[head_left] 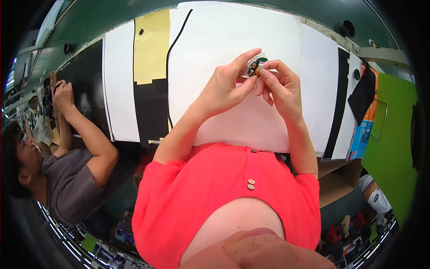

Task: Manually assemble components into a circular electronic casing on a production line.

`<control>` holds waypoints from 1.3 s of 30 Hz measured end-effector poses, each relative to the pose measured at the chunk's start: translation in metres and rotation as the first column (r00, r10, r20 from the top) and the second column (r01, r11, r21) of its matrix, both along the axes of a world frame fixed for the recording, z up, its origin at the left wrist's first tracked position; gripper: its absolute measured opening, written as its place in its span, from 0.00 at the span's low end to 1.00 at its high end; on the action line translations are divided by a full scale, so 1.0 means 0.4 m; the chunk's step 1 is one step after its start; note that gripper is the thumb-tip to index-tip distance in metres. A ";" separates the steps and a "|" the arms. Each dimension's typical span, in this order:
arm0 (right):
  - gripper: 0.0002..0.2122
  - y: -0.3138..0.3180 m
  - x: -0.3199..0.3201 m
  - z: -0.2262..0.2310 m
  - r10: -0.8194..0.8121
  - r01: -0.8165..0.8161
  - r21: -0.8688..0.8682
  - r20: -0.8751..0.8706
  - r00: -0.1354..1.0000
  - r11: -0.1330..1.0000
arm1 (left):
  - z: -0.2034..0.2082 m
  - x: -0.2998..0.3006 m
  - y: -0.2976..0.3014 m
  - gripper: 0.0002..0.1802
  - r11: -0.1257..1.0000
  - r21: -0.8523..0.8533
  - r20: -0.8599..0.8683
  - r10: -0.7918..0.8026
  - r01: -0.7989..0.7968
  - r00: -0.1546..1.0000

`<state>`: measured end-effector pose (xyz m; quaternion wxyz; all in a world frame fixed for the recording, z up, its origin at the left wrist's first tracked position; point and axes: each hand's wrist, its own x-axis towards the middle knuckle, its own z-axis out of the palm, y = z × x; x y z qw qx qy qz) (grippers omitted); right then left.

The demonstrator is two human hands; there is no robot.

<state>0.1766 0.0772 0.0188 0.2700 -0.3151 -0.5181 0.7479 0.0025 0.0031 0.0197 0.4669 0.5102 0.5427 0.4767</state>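
Above the white work surface [215,49] I hold a small round device [253,66] with a clear or white rim, a green circuit board and fine parts inside. My left hand [227,85] grips its rim between thumb and fingers from the left side. On the other side, my right hand [281,85] is closed, thumb and forefinger pinching a small silvery piece at the device's right edge. Whether that piece is joined to the device I cannot make out. The remaining right fingers curl below it.
A yellow sheet [152,49] with a small black piece [141,32] lies to the left, above a black strip [150,105]. At far left a co-worker [74,179] in grey works with raised hands. Right are a black cloth-like piece [362,96], a green panel [394,134] and a cardboard box [340,181].
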 end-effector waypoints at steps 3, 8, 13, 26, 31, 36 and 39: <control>0.05 0.001 -0.005 0.010 0.013 -0.013 -0.052 -0.004 1.000 0.999 | -0.003 -0.006 0.001 0.27 1.000 0.015 -0.010 -0.020 0.021 1.000; 0.05 -0.002 0.002 0.012 0.066 -0.091 0.140 0.176 0.982 0.986 | 0.000 -0.010 0.000 0.24 0.999 0.045 -0.083 0.019 -0.015 0.996; 0.04 0.003 0.013 0.016 0.059 -0.153 0.315 0.290 0.955 0.937 | 0.003 -0.014 0.001 0.20 1.000 0.002 -0.177 0.005 -0.005 0.984; 0.04 -0.020 0.009 0.024 -0.040 -0.034 0.250 0.283 0.958 0.968 | -0.014 -0.007 0.002 0.19 0.998 0.057 -0.274 0.040 -0.025 0.961; 0.03 -0.012 0.012 0.030 -0.016 -0.097 0.361 0.298 0.955 0.927 | -0.012 -0.008 0.001 0.19 0.996 0.083 -0.281 0.036 -0.013 0.959; 0.02 -0.005 0.017 0.035 -0.011 -0.142 0.416 0.345 0.939 0.898 | -0.009 -0.010 0.006 0.19 0.995 0.100 -0.311 0.017 0.015 0.950; 0.02 -0.005 0.023 0.026 -0.027 -0.143 0.486 0.327 0.945 0.862 | -0.009 -0.008 0.007 0.19 0.994 0.102 -0.319 0.007 0.027 0.948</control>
